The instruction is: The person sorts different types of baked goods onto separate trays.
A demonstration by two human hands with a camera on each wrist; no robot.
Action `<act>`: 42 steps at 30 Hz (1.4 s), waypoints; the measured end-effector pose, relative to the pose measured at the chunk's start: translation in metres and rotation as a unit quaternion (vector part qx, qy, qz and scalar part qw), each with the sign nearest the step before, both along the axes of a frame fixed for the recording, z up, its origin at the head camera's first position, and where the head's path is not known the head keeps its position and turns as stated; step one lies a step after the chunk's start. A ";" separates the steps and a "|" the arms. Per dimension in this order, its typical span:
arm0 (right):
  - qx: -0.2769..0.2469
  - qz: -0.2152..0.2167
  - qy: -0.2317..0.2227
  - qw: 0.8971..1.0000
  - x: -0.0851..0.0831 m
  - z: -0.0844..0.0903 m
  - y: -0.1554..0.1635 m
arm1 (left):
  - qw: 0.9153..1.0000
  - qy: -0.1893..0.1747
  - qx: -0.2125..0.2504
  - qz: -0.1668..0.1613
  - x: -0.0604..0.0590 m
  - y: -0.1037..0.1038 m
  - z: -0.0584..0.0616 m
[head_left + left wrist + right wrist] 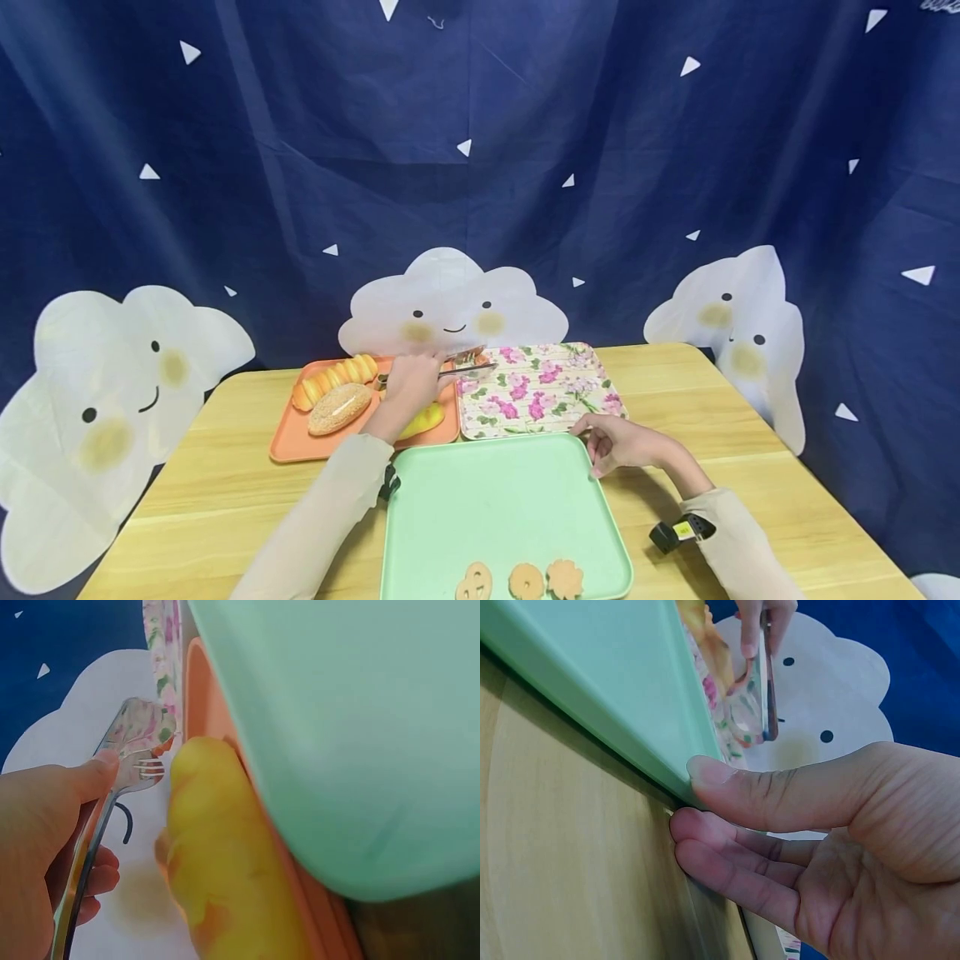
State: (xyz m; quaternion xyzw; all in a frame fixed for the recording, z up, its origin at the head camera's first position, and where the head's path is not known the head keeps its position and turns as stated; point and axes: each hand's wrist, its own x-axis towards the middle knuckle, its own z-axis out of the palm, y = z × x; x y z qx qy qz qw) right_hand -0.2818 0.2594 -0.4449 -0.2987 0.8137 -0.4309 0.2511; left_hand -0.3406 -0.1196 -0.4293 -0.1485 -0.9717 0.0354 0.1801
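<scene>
Green tray (502,500) lies on the bench (217,492), nearest of all. Three small cookies (525,581) sit in a row at its near edge. The right hand (626,443) pinches the far right corner of the green tray, thumb on top and fingers curled under the rim. Behind it lie two more trays side by side: a flowered tray (547,392) on the right and an orange tray (300,442) on the left. The orange tray holds a long ridged bread (333,381), a seeded bun (340,408) and a yellow bread (423,419). The left hand (408,385) is over the orange tray and grips metal tongs (468,364), whose tips reach over the far left corner of the flowered tray. A blue curtain (480,167) with white clouds hangs at the back.
</scene>
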 end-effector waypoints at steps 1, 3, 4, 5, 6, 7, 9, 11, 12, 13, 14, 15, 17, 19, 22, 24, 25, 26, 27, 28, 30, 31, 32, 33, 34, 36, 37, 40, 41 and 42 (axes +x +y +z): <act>-0.001 -0.002 -0.002 1.000 0.000 0.000 0.000 | 1.000 -0.002 -0.004 0.001 0.000 0.000 -0.001; -0.002 -0.004 -0.004 1.000 0.000 0.000 -0.001 | 1.000 -0.004 -0.012 0.004 -0.001 0.001 -0.002; -0.002 -0.004 -0.005 1.000 0.000 0.000 -0.001 | 1.000 -0.004 -0.014 0.005 -0.002 0.001 -0.003; -0.002 -0.005 -0.005 1.000 0.001 0.000 -0.001 | 1.000 -0.003 -0.016 0.005 -0.002 0.001 -0.003; -0.002 -0.005 -0.004 1.000 0.001 0.001 -0.001 | 1.000 -0.003 -0.019 0.007 -0.002 0.001 -0.004; -0.002 -0.004 -0.004 1.000 0.001 0.001 -0.001 | 1.000 -0.002 -0.018 0.007 -0.002 0.001 -0.005; -0.001 -0.004 -0.001 1.000 0.001 0.001 -0.001 | 1.000 -0.001 -0.013 0.007 -0.002 0.000 -0.005; -0.001 -0.003 0.002 1.000 0.000 0.001 0.000 | 1.000 -0.003 -0.007 0.007 -0.002 0.000 -0.005; 0.000 -0.002 0.003 1.000 0.000 0.000 0.000 | 1.000 -0.004 -0.003 0.007 -0.002 0.000 -0.005; 0.000 -0.001 0.004 1.000 0.000 0.000 0.000 | 1.000 -0.006 0.003 0.008 -0.002 -0.001 -0.005; 0.000 -0.001 0.006 1.000 0.000 0.000 0.000 | 1.000 -0.007 0.008 0.009 -0.001 -0.001 -0.005; 0.001 0.000 0.006 1.000 0.000 -0.001 0.000 | 1.000 -0.010 0.015 0.009 -0.001 -0.002 -0.005; 0.001 0.001 0.007 1.000 -0.001 -0.001 0.000 | 1.000 -0.010 0.019 0.012 -0.001 -0.003 -0.005; 0.001 0.001 0.006 1.000 -0.001 -0.002 0.001 | 1.000 -0.006 0.017 0.011 -0.001 -0.004 -0.005; 0.001 0.000 0.004 1.000 -0.001 -0.002 0.001 | 1.000 0.003 0.005 0.012 0.000 -0.006 -0.004; 0.000 0.000 0.003 1.000 -0.001 -0.002 0.001 | 1.000 0.008 0.005 0.010 0.001 -0.007 -0.002; 0.000 0.000 0.004 1.000 -0.001 -0.002 0.001 | 1.000 0.009 0.004 0.009 0.002 -0.008 -0.001; 0.000 0.000 0.004 1.000 -0.001 -0.002 0.001 | 1.000 0.012 0.002 0.007 0.003 -0.009 0.000; 0.001 -0.001 0.004 1.000 -0.001 -0.002 0.001 | 1.000 0.014 0.002 0.004 0.004 -0.010 0.001; 0.001 0.000 0.005 1.000 -0.001 -0.002 0.001 | 1.000 0.019 0.003 0.000 0.005 -0.011 0.003; 0.003 0.001 0.006 1.000 -0.001 -0.002 0.001 | 1.000 0.029 0.006 -0.010 0.010 -0.014 0.006; 0.003 0.001 0.007 1.000 -0.001 -0.002 0.001 | 0.999 0.035 0.009 -0.017 0.013 -0.016 0.007; 0.004 0.002 0.008 1.000 -0.001 -0.002 0.001 | 0.999 0.043 0.010 -0.026 0.016 -0.018 0.008; 0.005 0.003 0.009 1.000 -0.002 -0.002 0.001 | 0.998 0.048 0.014 -0.034 0.019 -0.020 0.010; 0.008 0.003 0.012 1.000 -0.002 -0.002 0.001 | 0.998 0.051 0.017 -0.044 0.024 -0.022 0.011; 0.013 0.001 0.013 1.000 -0.002 -0.003 0.002 | 0.996 0.057 0.020 -0.066 0.033 -0.025 0.013; 0.016 0.000 0.014 1.000 -0.003 -0.003 0.002 | 0.995 0.060 0.022 -0.078 0.037 -0.027 0.014; 0.021 -0.002 0.015 1.000 -0.003 -0.004 0.002 | 0.991 0.062 0.028 -0.115 0.052 -0.033 0.015; 0.021 -0.002 0.014 1.000 -0.003 -0.004 0.002 | 0.989 0.065 0.030 -0.126 0.057 -0.035 0.015; 0.019 0.001 0.013 1.000 -0.003 -0.004 0.002 | 0.987 0.065 0.035 -0.139 0.062 -0.037 0.015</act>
